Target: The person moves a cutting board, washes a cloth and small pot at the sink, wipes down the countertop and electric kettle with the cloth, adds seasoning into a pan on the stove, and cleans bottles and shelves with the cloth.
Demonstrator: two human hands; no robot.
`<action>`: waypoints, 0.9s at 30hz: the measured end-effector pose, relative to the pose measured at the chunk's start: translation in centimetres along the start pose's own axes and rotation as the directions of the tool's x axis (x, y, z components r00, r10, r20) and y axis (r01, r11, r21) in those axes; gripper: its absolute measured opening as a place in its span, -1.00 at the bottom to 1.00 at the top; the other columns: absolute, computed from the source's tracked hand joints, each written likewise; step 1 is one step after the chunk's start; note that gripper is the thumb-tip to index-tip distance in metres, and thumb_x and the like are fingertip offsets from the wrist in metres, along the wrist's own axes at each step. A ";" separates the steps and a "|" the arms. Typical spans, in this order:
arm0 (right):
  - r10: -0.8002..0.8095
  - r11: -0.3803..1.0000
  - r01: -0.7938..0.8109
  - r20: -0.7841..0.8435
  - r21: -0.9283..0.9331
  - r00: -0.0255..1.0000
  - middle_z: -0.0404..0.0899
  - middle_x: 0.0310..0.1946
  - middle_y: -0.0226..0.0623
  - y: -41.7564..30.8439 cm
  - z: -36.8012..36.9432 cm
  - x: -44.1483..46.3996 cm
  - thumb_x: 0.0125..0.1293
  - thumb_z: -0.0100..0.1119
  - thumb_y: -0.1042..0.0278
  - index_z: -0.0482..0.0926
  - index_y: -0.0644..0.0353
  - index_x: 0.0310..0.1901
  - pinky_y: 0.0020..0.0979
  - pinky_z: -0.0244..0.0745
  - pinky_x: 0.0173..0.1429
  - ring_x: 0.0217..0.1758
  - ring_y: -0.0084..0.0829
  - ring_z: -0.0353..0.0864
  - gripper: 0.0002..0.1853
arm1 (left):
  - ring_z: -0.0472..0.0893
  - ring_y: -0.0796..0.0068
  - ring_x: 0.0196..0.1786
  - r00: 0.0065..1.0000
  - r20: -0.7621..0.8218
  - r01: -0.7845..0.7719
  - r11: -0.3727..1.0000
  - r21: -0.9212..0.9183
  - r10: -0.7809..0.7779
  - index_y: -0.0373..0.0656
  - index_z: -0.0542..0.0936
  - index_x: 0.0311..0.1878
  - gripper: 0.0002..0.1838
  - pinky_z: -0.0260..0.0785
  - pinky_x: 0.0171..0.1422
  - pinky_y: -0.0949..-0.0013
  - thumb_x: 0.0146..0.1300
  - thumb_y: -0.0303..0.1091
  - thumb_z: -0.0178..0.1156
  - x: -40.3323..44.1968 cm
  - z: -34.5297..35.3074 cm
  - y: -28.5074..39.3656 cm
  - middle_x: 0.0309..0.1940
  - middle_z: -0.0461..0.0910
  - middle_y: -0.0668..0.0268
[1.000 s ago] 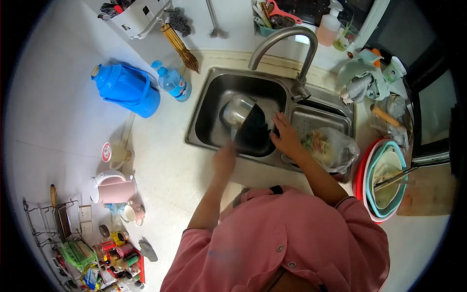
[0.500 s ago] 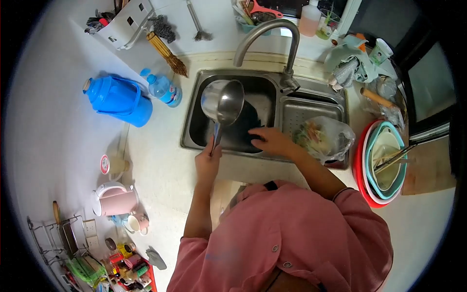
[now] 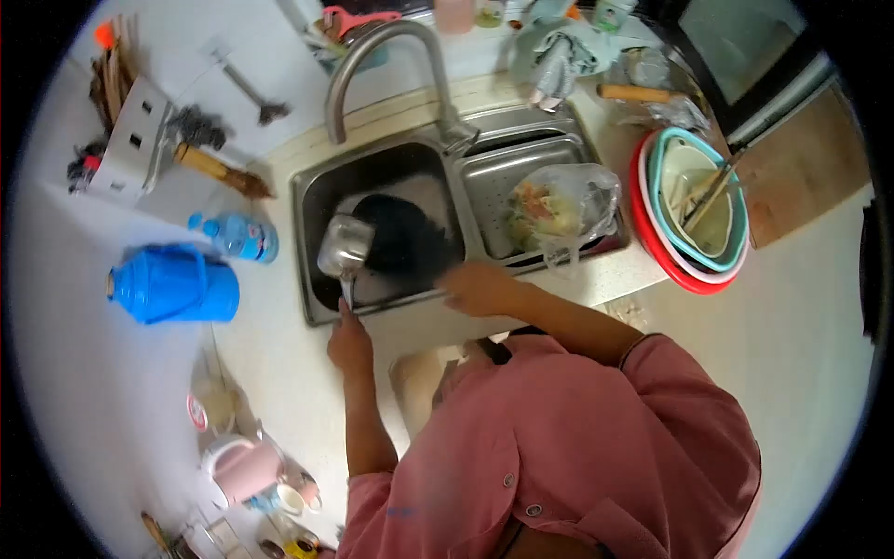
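Observation:
My left hand grips the handle of a shiny metal water ladle, whose bowl is over the left side of the sink basin. Behind the ladle, a dark round patch covers much of the basin floor; I cannot make out what it is. My right hand is near the sink's front edge, right of the ladle and apart from it. Motion smears its fingers. The curved faucet arches over the back of the basin.
A clear plastic bag with food scraps lies on the right drainer. Stacked basins holding chopsticks stand further right. On the left are a blue thermos, a plastic bottle and a pink kettle. A whisk brush hangs behind.
The view has turned and shifted, so the sink sits further left. My left hand has tipped the ladle, with its bowl now lower. My right hand has drawn back toward the front edge.

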State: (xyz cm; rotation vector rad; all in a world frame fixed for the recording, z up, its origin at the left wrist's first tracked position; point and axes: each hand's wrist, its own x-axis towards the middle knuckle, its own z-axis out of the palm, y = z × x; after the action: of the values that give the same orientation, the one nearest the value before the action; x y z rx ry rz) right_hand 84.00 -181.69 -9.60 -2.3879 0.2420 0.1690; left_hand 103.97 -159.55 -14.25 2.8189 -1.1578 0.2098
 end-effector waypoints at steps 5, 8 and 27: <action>0.003 0.989 0.021 -0.163 0.144 0.987 0.66 -0.16 0.00 0.1 1.6 -3.3 0.37 0.13 0.10 0.59 0.25 -0.01 0.02 0.49 0.04 -0.06 0.07 0.63 -0.63 | 0.68 0.06 -0.36 0.997 0.071 0.010 0.929 -0.370 0.017 0.01 0.45 0.37 -0.53 0.49 -0.34 0.09 0.41 -0.25 0.15 -0.9 -0.8 2.1 -0.24 0.69 0.11; 0.003 0.994 0.023 -0.247 0.105 0.969 0.67 -0.18 -0.01 -0.3 0.7 -3.9 0.36 0.14 0.13 0.59 0.27 0.01 0.02 0.52 -0.02 -0.10 0.07 0.65 -0.63 | 0.69 0.08 -0.34 0.987 -0.065 -0.155 0.963 -0.219 0.144 0.05 0.46 0.36 -0.54 0.51 -0.34 0.13 0.41 -0.24 0.16 -1.3 -2.7 4.9 -0.22 0.69 0.10; 0.260 0.952 0.024 -0.846 0.306 0.465 0.67 -0.17 0.07 5.7 -13.5 -29.2 0.26 0.24 0.44 0.64 0.23 0.07 -0.24 0.60 -0.14 -0.23 -0.10 0.74 -0.67 | 0.44 0.73 -0.61 0.736 0.257 0.073 0.303 -0.950 0.627 -0.08 0.58 0.23 -0.67 0.30 -0.55 0.56 0.44 -0.39 0.07 -0.7 -15.0 38.2 -0.53 0.58 0.40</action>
State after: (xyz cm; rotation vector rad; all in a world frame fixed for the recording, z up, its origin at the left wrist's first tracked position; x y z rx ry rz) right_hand 54.98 -191.31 2.10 -1.9391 0.8614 -1.0398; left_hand 75.19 -184.16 1.47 1.5376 -1.2675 -1.1065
